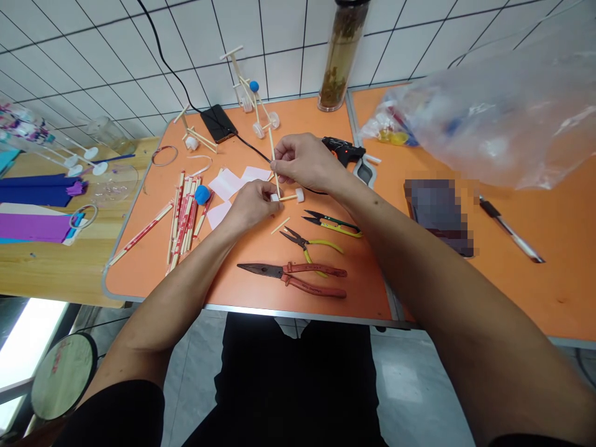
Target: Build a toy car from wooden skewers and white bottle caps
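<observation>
My right hand (302,162) pinches an upright wooden stick (272,144) near its middle. The stick's foot meets a short crosspiece (287,198) with white caps at its ends. Low on the table, my left hand (254,205) closes its fingers on the left white cap (274,197). Part of that cap is hidden by the fingers. Behind my hands stands a stick model (246,87) with a blue ball and white wheels. Pale paper pieces (226,184) lie behind and beside my left hand. A black glue gun (343,151) is just beyond my right wrist.
Red pliers (288,271), small yellow-handled pliers (305,242) and thread snips (333,222) lie near the front edge. Wrapped chopsticks (186,217) and a blue ball (202,195) are at left. A tall bottle (342,56), plastic bag (493,118), phone (440,214) and pen (511,230) occupy the right.
</observation>
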A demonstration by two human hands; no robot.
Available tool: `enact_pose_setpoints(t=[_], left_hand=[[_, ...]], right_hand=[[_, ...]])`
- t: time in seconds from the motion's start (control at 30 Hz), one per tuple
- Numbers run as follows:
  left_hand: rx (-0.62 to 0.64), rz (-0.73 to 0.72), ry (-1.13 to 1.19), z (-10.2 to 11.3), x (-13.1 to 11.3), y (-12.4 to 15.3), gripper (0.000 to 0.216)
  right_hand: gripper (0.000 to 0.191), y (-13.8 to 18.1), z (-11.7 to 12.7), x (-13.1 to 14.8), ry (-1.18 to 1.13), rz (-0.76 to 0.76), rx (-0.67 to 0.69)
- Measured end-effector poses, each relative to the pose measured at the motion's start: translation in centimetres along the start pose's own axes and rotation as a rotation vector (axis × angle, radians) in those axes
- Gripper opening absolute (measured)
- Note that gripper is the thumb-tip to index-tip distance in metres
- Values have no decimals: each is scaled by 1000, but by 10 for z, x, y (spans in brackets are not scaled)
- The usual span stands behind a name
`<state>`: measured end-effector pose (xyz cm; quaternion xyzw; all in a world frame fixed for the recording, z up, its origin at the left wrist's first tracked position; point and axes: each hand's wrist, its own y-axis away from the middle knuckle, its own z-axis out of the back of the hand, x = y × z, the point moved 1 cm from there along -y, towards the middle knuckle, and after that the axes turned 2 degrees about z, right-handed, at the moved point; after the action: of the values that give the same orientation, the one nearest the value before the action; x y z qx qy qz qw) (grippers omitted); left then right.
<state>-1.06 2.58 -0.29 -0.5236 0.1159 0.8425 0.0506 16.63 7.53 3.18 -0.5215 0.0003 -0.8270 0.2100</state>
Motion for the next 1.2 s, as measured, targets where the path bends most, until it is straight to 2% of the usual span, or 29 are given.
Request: enact_pose_setpoints(t=[0.6,1.2], left_hand=[[5,-12,8,0,2,2,13],[-3,13,19,-1,-2,2,16]], right_hand=[[25,0,-2,3,-27,-50,59],[26,0,0,6,18,-23,30]])
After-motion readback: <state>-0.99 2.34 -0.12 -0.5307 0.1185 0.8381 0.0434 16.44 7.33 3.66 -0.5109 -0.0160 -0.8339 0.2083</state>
